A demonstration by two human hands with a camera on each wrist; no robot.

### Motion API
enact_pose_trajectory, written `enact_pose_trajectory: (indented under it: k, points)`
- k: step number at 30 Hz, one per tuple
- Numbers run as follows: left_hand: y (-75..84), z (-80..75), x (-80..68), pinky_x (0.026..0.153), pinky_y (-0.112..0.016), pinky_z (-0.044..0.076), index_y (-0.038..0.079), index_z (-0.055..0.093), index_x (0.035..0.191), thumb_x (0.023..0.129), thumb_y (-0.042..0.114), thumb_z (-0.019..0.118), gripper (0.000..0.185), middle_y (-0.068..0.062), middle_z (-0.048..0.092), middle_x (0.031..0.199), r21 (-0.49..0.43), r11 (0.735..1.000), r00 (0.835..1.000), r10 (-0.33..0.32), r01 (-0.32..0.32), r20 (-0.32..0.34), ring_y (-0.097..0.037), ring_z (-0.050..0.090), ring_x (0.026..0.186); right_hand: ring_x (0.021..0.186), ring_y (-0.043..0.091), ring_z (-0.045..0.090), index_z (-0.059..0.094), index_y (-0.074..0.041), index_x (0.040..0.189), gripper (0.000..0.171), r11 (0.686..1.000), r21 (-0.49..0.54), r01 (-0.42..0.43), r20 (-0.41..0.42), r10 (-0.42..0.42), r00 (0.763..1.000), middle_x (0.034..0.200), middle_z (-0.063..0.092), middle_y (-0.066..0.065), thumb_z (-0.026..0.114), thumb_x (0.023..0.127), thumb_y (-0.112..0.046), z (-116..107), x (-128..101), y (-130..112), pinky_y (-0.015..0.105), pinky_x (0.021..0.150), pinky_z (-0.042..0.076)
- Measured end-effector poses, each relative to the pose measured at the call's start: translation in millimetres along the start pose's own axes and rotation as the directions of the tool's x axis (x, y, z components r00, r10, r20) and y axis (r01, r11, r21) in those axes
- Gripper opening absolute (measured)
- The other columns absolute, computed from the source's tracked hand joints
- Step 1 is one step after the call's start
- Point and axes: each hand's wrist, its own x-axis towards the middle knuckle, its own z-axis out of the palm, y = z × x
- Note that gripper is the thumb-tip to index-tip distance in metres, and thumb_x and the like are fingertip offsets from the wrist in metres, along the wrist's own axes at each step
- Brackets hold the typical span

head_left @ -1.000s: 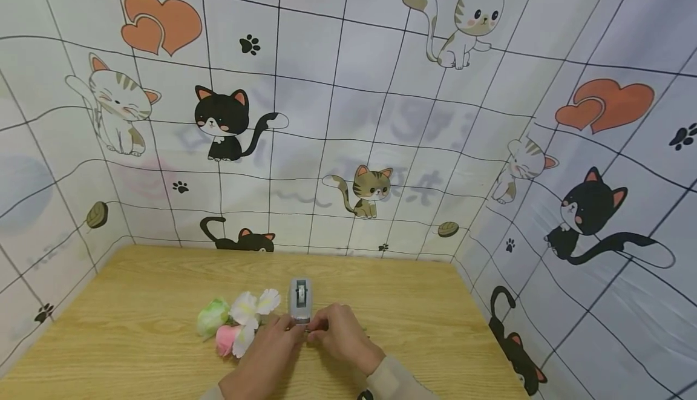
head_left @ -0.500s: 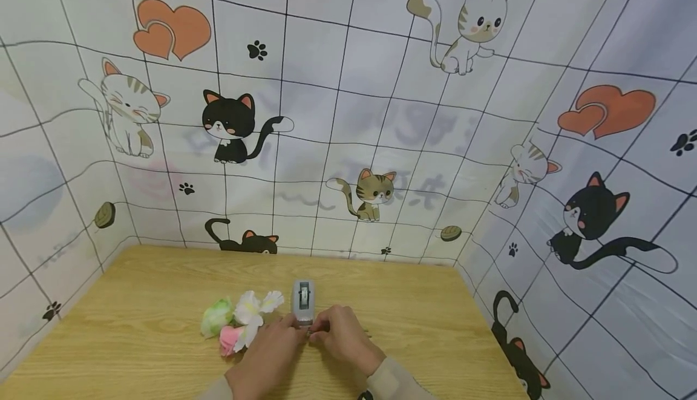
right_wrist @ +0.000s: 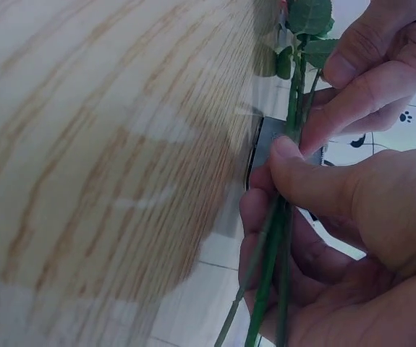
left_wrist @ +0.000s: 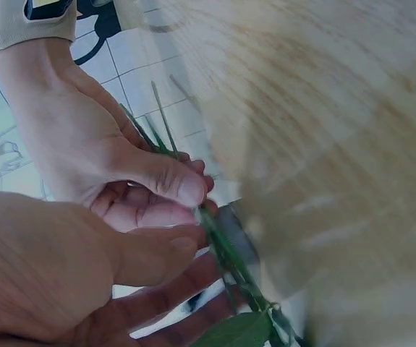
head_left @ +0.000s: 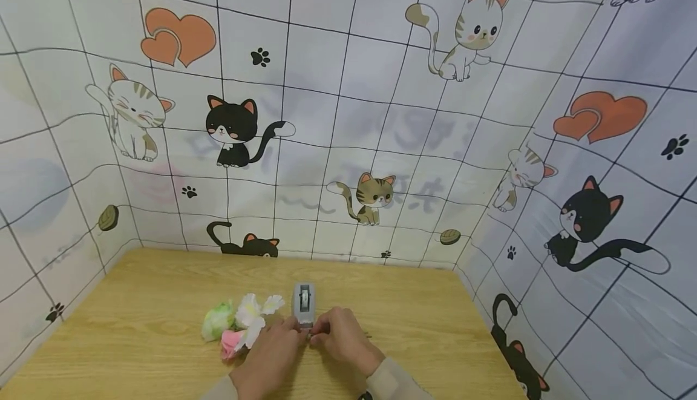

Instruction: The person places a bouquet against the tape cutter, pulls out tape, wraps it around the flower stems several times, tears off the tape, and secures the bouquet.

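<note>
A small bunch of flowers lies left of centre on the table in the head view, with a pink rose (head_left: pixel 231 344), a green flower (head_left: pixel 216 322) and a white flower (head_left: pixel 248 310). Its green stems (right_wrist: pixel 265 278) run between both hands. My left hand (head_left: pixel 274 347) holds the stems on the blossom side, near the leaves (right_wrist: pixel 310 16). Beside it, my right hand (head_left: pixel 344 340) pinches the stems between thumb and fingers, and their loose ends stick out past it. A grey tape dispenser (head_left: pixel 297 310) stands just beyond the fingertips; the left fingers reach its front end.
The wooden table (head_left: pixel 414 309) ends at a cat-patterned cloth wall (head_left: pixel 305 103) behind and at both sides. A small dark object (head_left: pixel 365 396) shows beside the right sleeve (head_left: pixel 397 380) at the lower frame edge.
The head view has shifted slightly. Both hands stay close together on the stems beside the tape dispenser, with only tiny finger movements.
</note>
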Motion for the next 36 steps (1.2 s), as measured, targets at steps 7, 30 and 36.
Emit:
enact_pose_trajectory:
  k: [7,30,36]
  points:
    - [8.0,-2.2,-3.0,0.080,-0.055,0.063,0.016,0.086,0.111,0.098,0.003,0.081,0.019,-0.001,0.071,0.102,0.058,0.998,0.996,-0.022,0.017,0.090,-0.028,0.065,0.094,0.076,-0.006,0.065,0.090,-0.012,0.088,0.011,0.999,0.033,-0.025,0.033,0.024,0.999,0.086,0.087,-0.005,0.099,0.093,-0.010,0,-4,2,0.017,0.071,0.055]
    - [16.9,-36.5,-12.9,0.070,-0.019,0.058,0.017,0.087,0.105,0.089,-0.006,0.096,0.030,0.012,0.073,0.106,-0.290,0.946,0.886,-0.005,-0.147,-0.464,-0.004,0.069,0.088,0.074,0.001,0.072,0.086,-0.013,0.102,0.006,0.979,0.199,-0.046,-0.011,0.050,0.999,0.095,0.086,-0.004,0.086,0.106,-0.009,-29,-31,-23,0.021,0.065,0.061]
    - [21.0,-43.2,-13.2,0.071,-0.023,0.062,0.023,0.087,0.099,0.091,-0.003,0.096,0.029,0.018,0.076,0.095,-0.453,0.891,0.895,-0.177,-0.030,-0.409,0.007,0.068,0.085,0.071,0.002,0.066,0.081,-0.011,0.105,0.005,0.967,0.249,-0.055,-0.079,0.076,0.994,0.089,0.080,0.005,0.086,0.107,-0.011,-30,-35,-31,0.019,0.059,0.054]
